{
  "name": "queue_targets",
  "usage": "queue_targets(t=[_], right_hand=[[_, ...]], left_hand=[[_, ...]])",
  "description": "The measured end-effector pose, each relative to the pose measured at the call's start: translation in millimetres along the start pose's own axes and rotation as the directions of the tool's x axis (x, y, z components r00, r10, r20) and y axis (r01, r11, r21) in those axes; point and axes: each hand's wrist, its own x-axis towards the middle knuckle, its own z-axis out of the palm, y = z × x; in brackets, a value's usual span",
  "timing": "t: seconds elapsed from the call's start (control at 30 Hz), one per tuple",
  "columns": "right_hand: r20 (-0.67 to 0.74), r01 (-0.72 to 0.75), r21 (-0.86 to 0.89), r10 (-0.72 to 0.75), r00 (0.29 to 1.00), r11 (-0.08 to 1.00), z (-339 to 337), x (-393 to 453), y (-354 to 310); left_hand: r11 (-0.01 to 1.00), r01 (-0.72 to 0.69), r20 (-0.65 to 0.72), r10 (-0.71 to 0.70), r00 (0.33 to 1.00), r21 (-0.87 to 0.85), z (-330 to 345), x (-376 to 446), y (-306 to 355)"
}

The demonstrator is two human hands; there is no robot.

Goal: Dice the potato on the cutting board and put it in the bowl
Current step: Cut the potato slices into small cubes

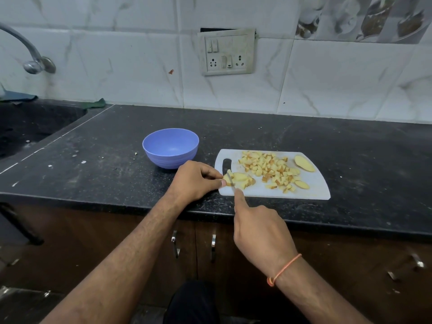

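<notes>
Two bare hands work at the near left corner of the white cutting board (pixel 311 185), which lies on the dark counter (pixel 105 164) and serves here as the landmark. Far to the left of the board, a curved metal tap (pixel 28 54) comes out of the tiled wall above a dark sink (pixel 28 127). Just left of the board, apart from its handle end, a blue bowl (pixel 170 148) stands upright on the counter, with nothing visible inside it. Between the bowl and the board, the left hand (pixel 194 181) has its fingers curled, the fingertips pinching a partly cut potato piece (pixel 240 178) against the board's left end, beside the handle slot. The blade of a knife (pixel 231 180) stands in that piece, right next to the left fingertips. The right hand (pixel 259 228), in front of the board's near edge, grips the knife handle with the forefinger stretched along it toward the blade; an orange thread band (pixel 284 270) circles that wrist. On the middle of the board lies a loose heap of diced potato (pixel 268 169), some cubes showing reddish skin. At the board's right side rest two uncut slices, a larger slice (pixel 304 163) at the far edge and a smaller slice (pixel 301 184) nearer. On the wall behind the board hangs a switch and socket plate (pixel 226 52).
</notes>
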Motion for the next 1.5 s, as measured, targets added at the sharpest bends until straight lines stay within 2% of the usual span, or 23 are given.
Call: queue_targets(t=[0.27,0.43,0.5,0.57,0.63,0.73,0.9,1.0,1.23,1.5], right_hand=[[-0.009,0.03,0.024,-0.03,1.0,0.999,-3,-30,14],[-0.071,0.01,0.048,-0.006,0.997,0.999,-8,-30,37],[-0.081,-0.021,0.091,0.028,0.996,0.996,-9,-23,49],[-0.095,-0.047,0.215,0.069,0.993,0.976,-13,-14,62],[-0.095,-0.082,0.418,0.133,0.987,0.905,-16,-6,77],[-0.03,-0.154,0.705,0.246,0.969,0.692,-25,6,98],[-0.048,-0.122,0.846,0.303,0.952,0.519,-28,17,130],[0.01,-0.14,0.909,0.313,0.95,0.394,-17,21,143],[0.022,-0.124,0.932,0.291,0.957,0.34,-14,20,148],[0.019,-0.115,0.941,0.291,0.956,0.317,-17,17,149]], left_hand=[[0.999,0.044,0.004,-0.044,0.999,0.021,1,0,1],[0.998,0.06,0.011,-0.06,0.998,0.003,0,0,2],[0.998,0.061,0.02,-0.061,0.998,0.003,0,0,2],[0.998,0.064,0.039,-0.064,0.997,-0.002,-1,0,2],[0.998,0.064,0.068,-0.063,0.996,-0.006,-3,2,5],[0.996,0.026,0.143,-0.038,0.989,0.086,-8,5,14],[0.913,-0.107,0.293,-0.014,0.956,0.394,-8,21,33],[0.887,-0.135,0.364,-0.04,0.93,0.441,-6,31,41],[0.868,-0.173,0.395,-0.029,0.918,0.465,-8,34,41],[0.904,-0.178,0.39,0.014,0.921,0.389,-10,27,39]])
